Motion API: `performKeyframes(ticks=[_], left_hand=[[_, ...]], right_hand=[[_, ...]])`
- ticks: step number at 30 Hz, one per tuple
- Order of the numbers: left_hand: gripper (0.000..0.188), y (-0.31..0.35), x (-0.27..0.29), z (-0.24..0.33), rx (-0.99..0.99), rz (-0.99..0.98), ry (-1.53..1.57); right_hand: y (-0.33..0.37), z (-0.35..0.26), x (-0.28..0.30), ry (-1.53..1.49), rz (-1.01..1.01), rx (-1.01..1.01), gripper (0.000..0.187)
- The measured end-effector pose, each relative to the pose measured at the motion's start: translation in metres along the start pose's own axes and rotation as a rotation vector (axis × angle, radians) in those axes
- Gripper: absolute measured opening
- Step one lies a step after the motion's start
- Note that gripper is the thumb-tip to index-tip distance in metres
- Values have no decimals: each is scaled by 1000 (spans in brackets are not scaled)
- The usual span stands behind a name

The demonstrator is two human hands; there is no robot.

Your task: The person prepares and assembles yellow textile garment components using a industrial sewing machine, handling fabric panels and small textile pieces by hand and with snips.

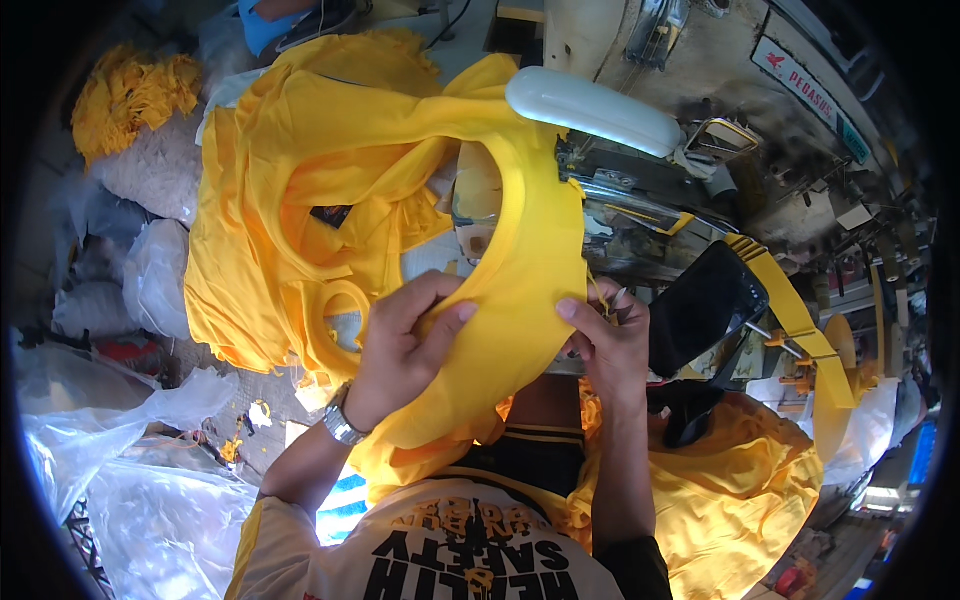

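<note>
A yellow knit garment [510, 270] spreads in front of me, its ribbed band curving around a large opening. My left hand [410, 335] grips the fabric below that opening, thumb on top and fingers curled under. At the garment's right edge, my right hand [612, 335] pinches the cloth between thumb and fingers. A small shiny metal piece shows among the right fingers, too small to name. Just beyond, the cloth's far right edge lies against the sewing machine [650, 195], under a long rounded white part [595, 112].
A black phone [705, 305] stands right of my right hand, near a yellow fabric strip [785, 295]. More yellow cloth [730, 490] lies at my lower right. Clear plastic bags [160, 520] and a bundle of yellow pieces [135, 100] are on the left.
</note>
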State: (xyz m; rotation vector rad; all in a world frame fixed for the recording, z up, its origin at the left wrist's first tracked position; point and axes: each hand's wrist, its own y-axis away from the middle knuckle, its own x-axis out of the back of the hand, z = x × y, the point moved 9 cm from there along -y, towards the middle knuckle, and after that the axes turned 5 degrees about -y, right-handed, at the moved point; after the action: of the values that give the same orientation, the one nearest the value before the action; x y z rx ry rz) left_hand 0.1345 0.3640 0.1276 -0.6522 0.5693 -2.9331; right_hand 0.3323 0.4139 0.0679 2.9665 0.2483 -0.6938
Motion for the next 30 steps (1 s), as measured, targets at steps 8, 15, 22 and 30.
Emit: performKeyframes(ticks=[8,15,22,30], left_hand=[[22,2,25,-35,235,-58,67],[32,45,56,-51,437,-457,-453],[41,45,121,-1,-139,513,-673],[20,106,78,-52,-94,449,-779]], right_hand=[[1,4,-4,-75,20,6,12],[0,9,-5,-89,13,3,13],[1,9,-4,-71,40,32,13],[2,13,-3,-25,33,20,13]])
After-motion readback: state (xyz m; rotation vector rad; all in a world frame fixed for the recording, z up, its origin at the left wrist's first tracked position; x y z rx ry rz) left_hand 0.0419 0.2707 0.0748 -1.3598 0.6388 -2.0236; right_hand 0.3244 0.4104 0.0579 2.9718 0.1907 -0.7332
